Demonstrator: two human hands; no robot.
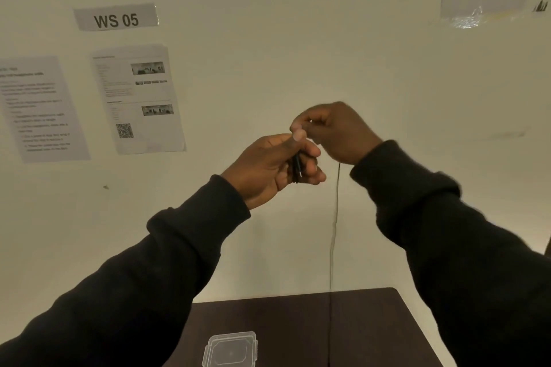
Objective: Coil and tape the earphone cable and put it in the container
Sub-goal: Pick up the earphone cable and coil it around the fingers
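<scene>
A: What does the thin dark earphone cable (334, 235) look like?

B: A single fine strand, hanging almost straight down from the raised hands to the dark brown tabletop (372, 328). Its upper end is gathered into a small black bundle (297, 168) inside the left hand (268, 167).

A: And how are the hands set?

B: The left hand is curled closed around that bundle, thumb pressed along the top. The right hand (334, 131) sits just above and beside it, fingertips pinched together on the strand, other fingers folded in. Both wear black long sleeves (447, 217).

A: Where's the container?

B: A clear plastic square container (230, 349) rests on the table below the hands, well apart from them; the frame's bottom edge cuts it off.

A: Anything hard to read?

B: How many loops the bundle has is hidden by the fingers. The strand fades against the pale wall (298, 39) and its lower end cannot be traced. The printed sheets (137, 98) under the "WS 05" label (116, 19) are too blurred to read.
</scene>
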